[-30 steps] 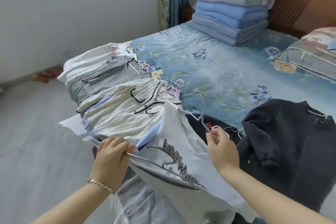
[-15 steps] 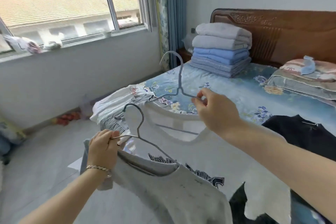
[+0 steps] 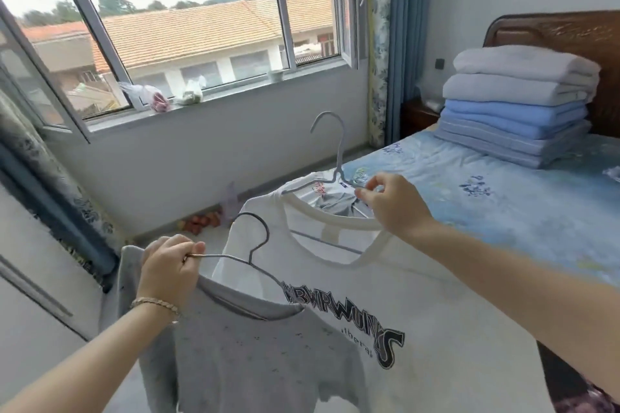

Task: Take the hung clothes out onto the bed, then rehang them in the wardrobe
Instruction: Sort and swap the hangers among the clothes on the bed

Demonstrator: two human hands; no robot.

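My left hand grips the shoulder wire of a dark metal hanger that carries a grey speckled top. My right hand pinches the shoulder of a pale wire hanger holding a white T-shirt with black lettering. Both garments hang in the air in front of me, the grey one overlapping the white one at lower left. Behind the white shirt's collar, a bit of other clothing lies on the bed. The wardrobe is not in view.
A stack of folded blankets sits at the head of the bed, against the wooden headboard. A window with items on its sill fills the far wall. Blue curtains hang beside it. Slippers lie on the floor.
Both hands lifted the two hangered garments up off the bed, and my view rose from the clothes pile toward the window. The pile and the dark garment are now mostly hidden.
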